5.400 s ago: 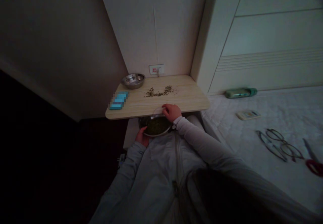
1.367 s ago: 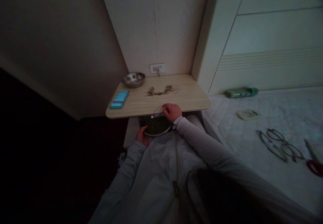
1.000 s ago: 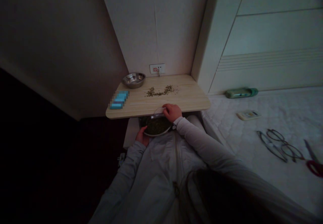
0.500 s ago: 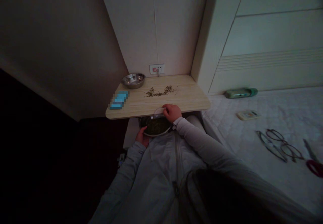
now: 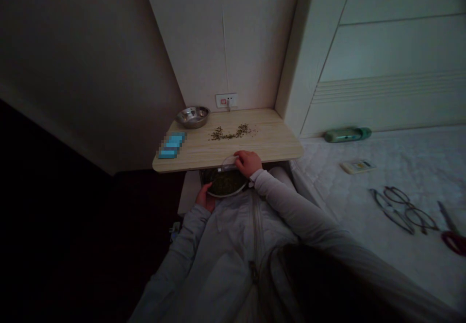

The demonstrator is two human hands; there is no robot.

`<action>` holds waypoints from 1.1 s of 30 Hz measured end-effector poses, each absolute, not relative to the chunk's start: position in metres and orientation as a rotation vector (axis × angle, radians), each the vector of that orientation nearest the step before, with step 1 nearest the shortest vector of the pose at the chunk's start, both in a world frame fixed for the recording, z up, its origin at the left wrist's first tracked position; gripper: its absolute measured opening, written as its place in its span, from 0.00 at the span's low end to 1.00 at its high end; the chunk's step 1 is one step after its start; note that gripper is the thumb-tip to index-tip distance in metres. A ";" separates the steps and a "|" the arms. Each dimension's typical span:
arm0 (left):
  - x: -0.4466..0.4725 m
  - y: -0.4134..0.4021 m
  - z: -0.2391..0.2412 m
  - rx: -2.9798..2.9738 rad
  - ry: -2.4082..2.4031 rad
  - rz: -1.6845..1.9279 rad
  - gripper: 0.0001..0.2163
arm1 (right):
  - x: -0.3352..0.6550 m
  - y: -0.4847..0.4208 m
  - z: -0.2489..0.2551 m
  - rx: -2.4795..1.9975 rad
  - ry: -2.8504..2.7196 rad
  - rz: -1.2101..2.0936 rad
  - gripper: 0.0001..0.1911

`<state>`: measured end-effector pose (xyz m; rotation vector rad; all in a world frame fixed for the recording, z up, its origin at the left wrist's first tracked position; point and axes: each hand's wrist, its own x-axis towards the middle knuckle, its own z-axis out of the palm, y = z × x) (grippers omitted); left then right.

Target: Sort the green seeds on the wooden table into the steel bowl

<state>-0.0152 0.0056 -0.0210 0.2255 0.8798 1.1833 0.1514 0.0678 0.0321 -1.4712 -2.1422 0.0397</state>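
In the head view, holds the near bowl (image 5: 228,195) below the front edge of the worktop (image 5: 276,145) with the left hand (image 5: 206,198) clamped on its left rim. Pinches a blurry clear container (image 5: 229,163) in the grip of the right hand (image 5: 248,163), over the bowl's far side. Has greenish bits (image 5: 241,130) scattered mid-worktop, near a steel bowl (image 5: 193,117) at back left.

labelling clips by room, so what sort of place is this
Most likely a bedroom: a white quilted mattress lies at the right, what looks like a panelled headboard stands behind it, and a small table sits alongside.
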 end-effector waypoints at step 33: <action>-0.016 0.008 -0.025 0.207 0.878 1.195 0.09 | 0.152 0.068 0.029 -1.453 -2.147 0.011 0.15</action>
